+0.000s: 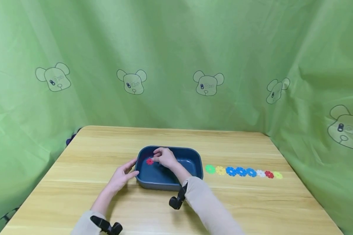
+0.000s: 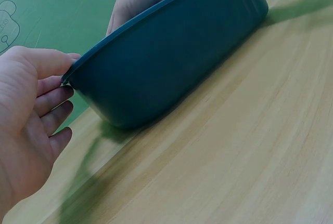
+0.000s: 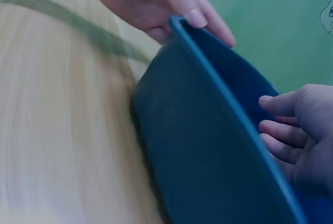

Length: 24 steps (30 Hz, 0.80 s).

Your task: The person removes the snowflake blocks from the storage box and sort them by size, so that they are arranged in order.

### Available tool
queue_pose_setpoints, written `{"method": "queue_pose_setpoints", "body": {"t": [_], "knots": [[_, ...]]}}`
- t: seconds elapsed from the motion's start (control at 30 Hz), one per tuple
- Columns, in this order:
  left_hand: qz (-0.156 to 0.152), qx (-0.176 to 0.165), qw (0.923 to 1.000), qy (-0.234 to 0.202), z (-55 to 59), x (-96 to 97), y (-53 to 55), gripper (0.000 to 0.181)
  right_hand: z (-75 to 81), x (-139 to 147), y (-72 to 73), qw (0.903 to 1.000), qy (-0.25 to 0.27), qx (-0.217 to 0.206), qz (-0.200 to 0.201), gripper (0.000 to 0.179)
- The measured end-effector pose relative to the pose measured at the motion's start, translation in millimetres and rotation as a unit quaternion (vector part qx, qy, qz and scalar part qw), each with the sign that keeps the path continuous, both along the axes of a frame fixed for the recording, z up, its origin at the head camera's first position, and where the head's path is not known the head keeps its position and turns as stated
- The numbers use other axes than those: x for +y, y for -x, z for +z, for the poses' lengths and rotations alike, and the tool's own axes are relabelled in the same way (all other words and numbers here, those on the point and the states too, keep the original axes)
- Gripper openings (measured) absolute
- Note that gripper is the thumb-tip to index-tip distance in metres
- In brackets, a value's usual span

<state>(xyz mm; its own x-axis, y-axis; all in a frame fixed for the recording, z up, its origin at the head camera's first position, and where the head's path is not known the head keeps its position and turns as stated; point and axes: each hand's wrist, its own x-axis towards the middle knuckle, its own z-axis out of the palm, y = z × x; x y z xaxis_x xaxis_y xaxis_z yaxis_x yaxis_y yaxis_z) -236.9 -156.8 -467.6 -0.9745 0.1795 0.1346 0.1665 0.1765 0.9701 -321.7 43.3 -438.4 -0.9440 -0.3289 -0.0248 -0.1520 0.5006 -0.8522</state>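
Note:
A dark blue rectangular plastic basin [image 1: 167, 186] stands on the wooden table. My left hand [image 1: 122, 176] grips its left rim; in the left wrist view that hand [image 2: 31, 109] has one digit over the edge and the others below it. Inside the basin, a red flower-shaped disc [image 1: 149, 161] lies by the fingertips of my right hand [image 1: 166, 158]. The right wrist view shows this hand [image 3: 307, 135] over the basin with loosely bent fingers and nothing visible between them; the disc is hidden there.
Right of the basin, several flower-shaped discs run in a row: green [image 1: 210, 169], yellow [image 1: 220, 170], blue [image 1: 241, 171], white [image 1: 260, 173], red [image 1: 269, 174] and yellow-green [image 1: 277, 175]. A green curtain [image 1: 170, 111] with bear-head prints hangs behind the wooden table [image 1: 61, 182].

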Motion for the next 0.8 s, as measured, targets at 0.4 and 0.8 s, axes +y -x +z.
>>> {"method": "queue_pose_setpoints", "body": {"t": [0.4, 0.8], "knots": [[0.005, -0.007, 1.0, -0.003, -3.1, -0.2, 2.5, 0.053, -17.4, -9.8, 2.2, 0.9974, -0.057, 0.021, 0.039, 0.042], [-0.005, -0.006, 0.9999, -0.012, 0.4, -0.3, -0.9, 0.055, -19.1, -8.3, -1.1, 0.991, -0.097, 0.034, 0.086, 0.038]]}}
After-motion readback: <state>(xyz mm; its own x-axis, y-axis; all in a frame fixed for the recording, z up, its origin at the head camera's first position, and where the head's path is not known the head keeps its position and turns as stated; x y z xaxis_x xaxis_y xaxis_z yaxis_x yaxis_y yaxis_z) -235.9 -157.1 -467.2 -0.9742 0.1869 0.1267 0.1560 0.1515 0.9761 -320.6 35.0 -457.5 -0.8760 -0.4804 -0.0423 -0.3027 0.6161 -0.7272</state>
